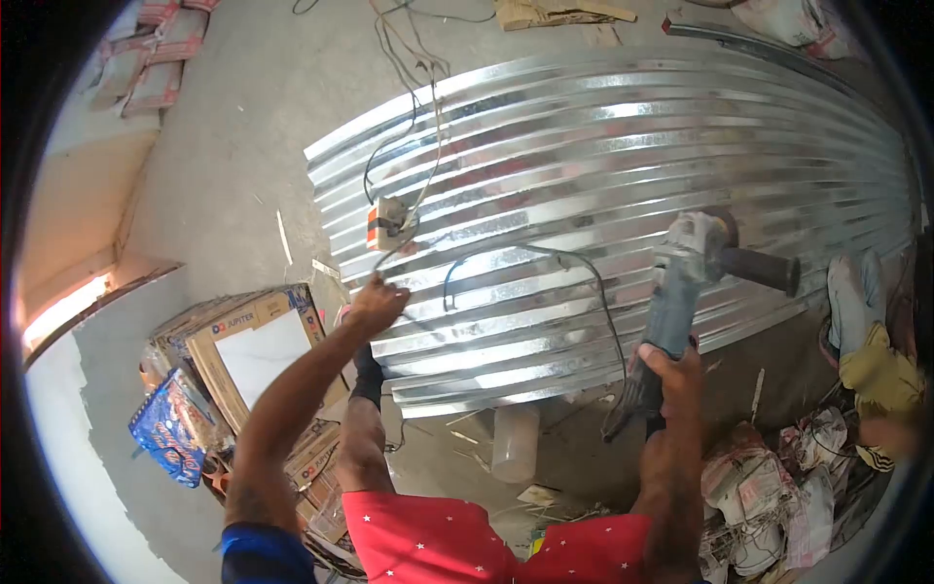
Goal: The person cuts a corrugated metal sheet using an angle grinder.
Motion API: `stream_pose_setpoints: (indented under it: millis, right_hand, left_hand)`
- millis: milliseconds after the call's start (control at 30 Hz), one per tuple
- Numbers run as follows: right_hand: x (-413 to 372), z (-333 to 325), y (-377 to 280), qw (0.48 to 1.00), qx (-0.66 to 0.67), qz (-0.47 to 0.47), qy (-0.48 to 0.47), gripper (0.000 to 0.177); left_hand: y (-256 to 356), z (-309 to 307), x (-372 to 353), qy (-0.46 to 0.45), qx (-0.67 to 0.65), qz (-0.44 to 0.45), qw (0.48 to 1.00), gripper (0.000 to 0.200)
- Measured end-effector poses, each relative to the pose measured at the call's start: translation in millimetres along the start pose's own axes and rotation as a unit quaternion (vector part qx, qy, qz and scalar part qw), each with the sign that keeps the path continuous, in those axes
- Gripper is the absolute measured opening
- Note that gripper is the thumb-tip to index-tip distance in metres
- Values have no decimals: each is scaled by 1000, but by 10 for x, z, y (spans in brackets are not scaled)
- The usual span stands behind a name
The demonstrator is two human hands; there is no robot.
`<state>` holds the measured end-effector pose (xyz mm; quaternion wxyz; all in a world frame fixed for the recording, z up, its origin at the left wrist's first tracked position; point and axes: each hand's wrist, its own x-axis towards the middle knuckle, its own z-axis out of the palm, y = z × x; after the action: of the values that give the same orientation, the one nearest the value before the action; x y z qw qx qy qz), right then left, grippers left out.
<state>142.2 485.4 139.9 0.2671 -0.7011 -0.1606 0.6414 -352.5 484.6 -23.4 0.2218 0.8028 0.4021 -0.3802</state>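
My right hand (pixel 671 375) is wrapped round the rear body of a blue-grey angle grinder (pixel 679 292), whose disc end and black side handle (pixel 761 269) point away from me. Beneath and beyond it lies a large shiny corrugated metal sheet (pixel 545 219). My left hand (pixel 377 304) is over the sheet's left edge, fingers bent, at a dark cable just below an orange and white socket box (pixel 386 224). The cable runs from there toward the box. A black cord (pixel 593 268) loops across the sheet to the grinder's rear.
Jupiter cardboard boxes (pixel 255 355) and a blue packet (pixel 173 428) stand at the left. A translucent container (pixel 516 443) is by the sheet's near edge. Crumpled sacks (pixel 769 496) lie lower right, near another person's yellow-gloved hand (pixel 880 375). Wood scraps (pixel 550 14) lie at the top.
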Motion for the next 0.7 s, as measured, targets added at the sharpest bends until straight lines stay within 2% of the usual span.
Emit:
stream_pose_setpoints:
  millis: [67,133,200,300,400,433,533,567,667,700]
  right_hand:
    - [106,20,236,1000,-5,-7,-28,35]
    - [154,26,340,999,-27,0,-35,35]
    - [147,145,274,998,-23,24,-50,34]
    - [157,186,274,998,-44,16,-36,32]
    - [159,148,345,998,-50,2,-25,30]
    - [183,145,346,998,-52,-4,-24,29]
    - [142,152,275,999,8,5,-38,26]
    - [162,130,277,999,-50,-6,-13,26]
    - [180,124,315,1000,-17,3,-25,25]
    - [179,159,316,1000,-24,13,1,26]
  left_hand:
    - [-432,181,-372,141,80,29,986,19]
    - [-723,149,-675,142,121,-15,982,20]
    - [-851,-69,-893,-11,106,-121,987,25]
    - [-1088,-65,-1120,-78,54,-214,972,25]
    - [-1222,-44,-1364,-142,49,-244,958,23]
    - [-1311,84,-1396,-129,74,-271,951,23]
    - [-1685,197,-1475,-213,89,-302,925,24]
    - [-1728,205,-1528,-196,90,-300,929,25]
    - [-1914,336,-1679,-211,91,-387,893,25]
    - [-1965,311,-1718,-219,61,-418,880,24]
